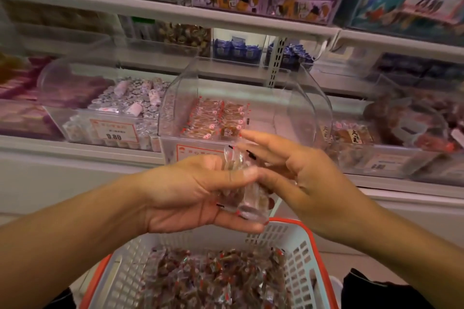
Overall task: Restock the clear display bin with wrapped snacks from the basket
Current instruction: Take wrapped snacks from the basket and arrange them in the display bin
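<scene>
My left hand (200,193) grips a bunch of wrapped snacks (238,183), my right hand (296,170) spread open and holding nothing; they should go flat against the rows by the clear display bin (311,108)'s front edge.

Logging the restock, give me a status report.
Left hand grips wrapped snacks; right hand open. Clear bin part filled. Nothing blocking.

White shop shelves (160,11), stocked bins (113,118)

The basket (296,253) sits nearest, wrapped snacks (213,281) heaped inside. Both hands meet above its far rim. Beyond them the display bin (296,118) stands on the shelf (75,148), between neighbouring bins left and right.
</scene>
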### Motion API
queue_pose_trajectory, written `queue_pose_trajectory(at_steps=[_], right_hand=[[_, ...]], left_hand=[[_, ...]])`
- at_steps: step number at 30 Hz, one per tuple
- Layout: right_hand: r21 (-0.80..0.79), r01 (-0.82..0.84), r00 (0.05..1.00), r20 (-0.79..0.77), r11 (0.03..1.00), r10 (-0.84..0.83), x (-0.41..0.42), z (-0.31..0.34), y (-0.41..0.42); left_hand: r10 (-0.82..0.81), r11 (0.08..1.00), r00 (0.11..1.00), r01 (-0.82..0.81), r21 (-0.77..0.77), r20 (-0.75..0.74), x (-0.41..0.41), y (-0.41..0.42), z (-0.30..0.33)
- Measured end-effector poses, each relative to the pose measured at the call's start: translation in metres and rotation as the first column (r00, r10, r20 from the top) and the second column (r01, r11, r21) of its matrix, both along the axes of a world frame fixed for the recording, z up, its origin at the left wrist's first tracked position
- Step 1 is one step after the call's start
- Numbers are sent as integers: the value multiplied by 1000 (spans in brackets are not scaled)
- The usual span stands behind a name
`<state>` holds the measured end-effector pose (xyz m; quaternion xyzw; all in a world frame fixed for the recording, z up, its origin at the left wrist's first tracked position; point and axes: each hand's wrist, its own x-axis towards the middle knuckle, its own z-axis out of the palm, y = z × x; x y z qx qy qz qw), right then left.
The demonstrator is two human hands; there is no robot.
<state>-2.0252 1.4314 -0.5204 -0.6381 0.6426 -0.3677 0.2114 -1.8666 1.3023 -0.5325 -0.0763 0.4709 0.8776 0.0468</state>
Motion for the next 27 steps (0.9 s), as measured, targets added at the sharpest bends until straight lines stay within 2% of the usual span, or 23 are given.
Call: queue_pose_trajectory(at_steps=[2, 5, 9, 11, 14, 16, 18, 19, 21, 22, 23, 24, 25, 26, 27], right_hand=[[26, -37, 998, -54, 999, 38, -1, -3, 2], [144, -110, 987, -99, 983, 125, -4, -2, 5], [134, -81, 979, -177, 988, 104, -5, 3, 5], [106, -70, 985, -148, 992, 85, -4, 5, 4], [115, -86, 994, -50, 990, 93, -5, 13, 0], [153, -150, 987, 76, 977, 139, -6, 21, -3], [182, -197, 976, 126, 963, 176, -8, 27, -8], [179, -194, 976, 134, 965, 172, -10, 31, -10], [125, -95, 976, 209, 988, 67, -17, 41, -17], [86, 5, 965, 262, 996, -27, -22, 47, -23], [48, 121, 947, 293, 992, -129, -28, 52, -31], [19, 229, 932, 283, 973, -225, -34, 55, -42], [8, 319, 925, 216, 948, -313, -39, 57, -54], [19, 379, 920, 98, 925, -379, -42, 56, -67], [47, 413, 910, -38, 909, -412, -43, 53, -81]], left_hand=[[-34, 994, 999, 37, -103, 33, 1, 1, -1], [-38, 959, 994, 65, -277, 102, 1, 5, -1], [124, 850, 979, -21, -526, 161, 2, 11, -4], [183, 807, 973, -69, -586, 138, 0, 11, -4], [187, 787, 979, -103, -609, 76, 0, 6, 1], [123, 808, 991, -64, -586, 61, 3, 1, 5], [57, 839, 997, -21, -544, 49, 6, -3, 13], [91, 856, 995, -60, -513, 35, 6, -5, 17], [324, 847, 946, -300, -438, -22, 5, -15, 24], [479, 760, 873, -464, -455, -92, 5, -22, 25], [607, 589, 769, -604, -536, -199, 6, -30, 26], [665, 340, 663, -679, -651, -344, 8, -38, 26], [621, 58, 610, -662, -747, -492, 10, -45, 23], [509, -172, 648, -568, -805, -567, 13, -49, 19], [402, -330, 724, -457, -826, -561, 13, -51, 16]])
